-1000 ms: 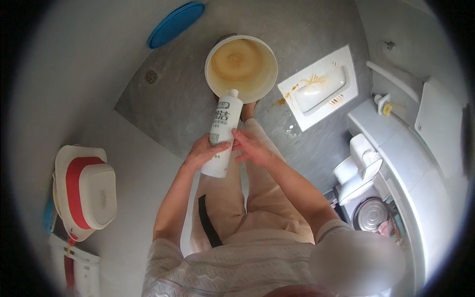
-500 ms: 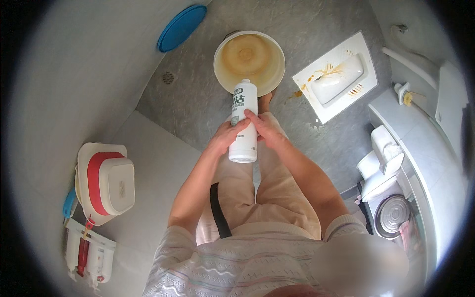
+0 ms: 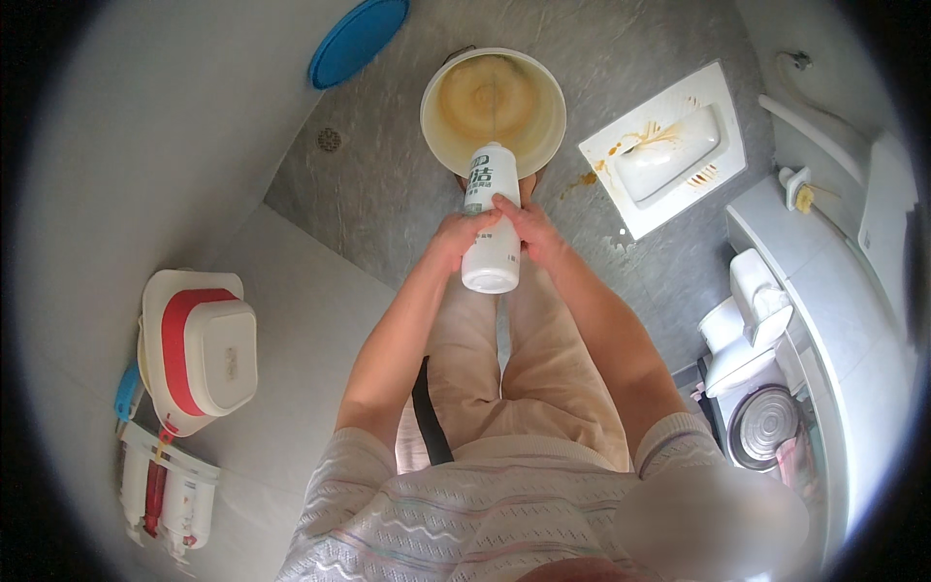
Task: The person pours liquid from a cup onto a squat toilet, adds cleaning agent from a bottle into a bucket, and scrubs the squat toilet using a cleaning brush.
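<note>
My left hand and my right hand are closed round a tall white bottle from both sides. Dark green print marks its front. Its uncapped-looking mouth points away from me, over the near rim of a cream bucket. From the mouth a thin streak, like a stream of liquid, runs into the bucket. Yellowish-brown staining or liquid covers the bucket's bottom; I cannot tell which.
Right of the bucket, a white squat toilet with orange-brown splashes is set in the grey floor. A blue round lid leans at the left wall. Red-and-white basins hang above bottles on a rack. A floor drain lies left.
Both hands have moved the bottle slightly forward and right, tipping its mouth further over the bucket. A thin streak now shows between the mouth and the bucket's inside.
</note>
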### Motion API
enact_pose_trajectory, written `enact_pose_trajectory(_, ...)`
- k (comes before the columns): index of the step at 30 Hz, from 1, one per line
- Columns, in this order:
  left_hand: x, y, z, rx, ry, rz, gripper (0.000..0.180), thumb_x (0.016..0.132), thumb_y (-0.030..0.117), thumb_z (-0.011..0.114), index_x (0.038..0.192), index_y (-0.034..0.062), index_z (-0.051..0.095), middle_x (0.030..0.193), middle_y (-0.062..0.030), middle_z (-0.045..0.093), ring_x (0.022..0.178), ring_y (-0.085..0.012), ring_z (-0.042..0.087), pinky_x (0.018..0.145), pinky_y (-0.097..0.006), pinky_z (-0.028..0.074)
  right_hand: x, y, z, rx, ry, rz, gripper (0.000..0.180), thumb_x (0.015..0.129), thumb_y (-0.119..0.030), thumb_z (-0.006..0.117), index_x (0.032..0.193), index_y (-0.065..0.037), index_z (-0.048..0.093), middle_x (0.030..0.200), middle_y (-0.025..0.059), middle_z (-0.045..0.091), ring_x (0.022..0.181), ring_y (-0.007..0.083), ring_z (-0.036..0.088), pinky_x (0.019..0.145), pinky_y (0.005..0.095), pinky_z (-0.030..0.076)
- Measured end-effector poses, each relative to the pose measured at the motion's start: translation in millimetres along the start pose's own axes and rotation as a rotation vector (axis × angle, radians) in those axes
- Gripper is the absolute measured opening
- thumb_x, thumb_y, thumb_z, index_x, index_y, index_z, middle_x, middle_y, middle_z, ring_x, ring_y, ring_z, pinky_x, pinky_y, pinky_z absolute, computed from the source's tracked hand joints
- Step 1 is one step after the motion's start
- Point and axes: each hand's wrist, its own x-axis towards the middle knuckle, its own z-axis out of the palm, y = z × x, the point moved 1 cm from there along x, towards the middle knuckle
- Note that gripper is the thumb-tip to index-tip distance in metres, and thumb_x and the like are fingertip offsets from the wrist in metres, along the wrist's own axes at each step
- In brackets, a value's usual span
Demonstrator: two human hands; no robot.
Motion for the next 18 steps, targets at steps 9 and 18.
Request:
enact_pose_trajectory(9, -17.5, 4.9, 19.5, 0.054, 0.042, -0.078, 0.055, 0.074, 0.031, 0.064, 0.113, -0.0039, 0.044, 0.098, -0.0130, 0.057, 0.083, -0.0235, 0.059, 0.068, -0.036, 0.050, -9.2, -18.6, -14.6, 0.079, -0.072, 0.117, 0.061, 0.074, -0.047, 0.060, 0.114, -0.002, 0.046, 0.101, 0.0118, 0.056, 0.087, 0.0214, 0.057, 0.069, 0.0345, 0.048)
enact_pose_trajectory(18, -19.2, -22.8, 27.9, -0.301, -0.140, 0.143, 0.060, 0.075, 0.025, 0.065, 0.119, -0.0003, 0.033, 0.106, -0.0137, 0.053, 0.093, -0.0224, 0.055, 0.074, -0.033, 0.048, -37.4, -42.2, -19.9, -0.084, -0.185, 0.214, 0.069, 0.074, -0.059, 0.050, 0.120, -0.007, 0.041, 0.112, 0.0142, 0.049, 0.097, 0.0273, 0.052, 0.074, 0.0445, 0.045)
